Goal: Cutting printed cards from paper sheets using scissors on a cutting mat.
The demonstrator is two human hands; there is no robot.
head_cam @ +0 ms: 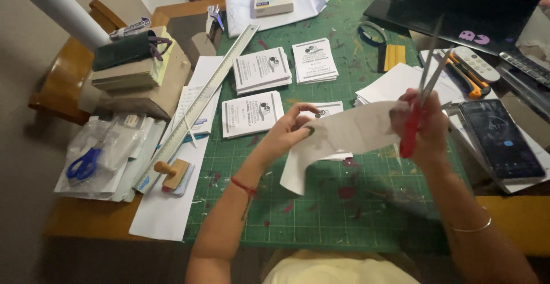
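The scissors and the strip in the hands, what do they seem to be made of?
The scissors: bright, thin blades look like bare metal; the red handle in the right hand looks like smooth plastic. The strip, pinched by the left hand, looks like thin matte paper: it curves and droops freely, and it seems slightly translucent.

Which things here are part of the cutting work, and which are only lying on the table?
In use:
- left hand holding the paper sheet
- right hand working the red-handled scissors
- green cutting mat underneath
- stacks of printed cards, probably the cut pieces

Lying about:
- long ruler
- blue scissors in a bag
- wooden stamp
- phone
- laptop
- remote
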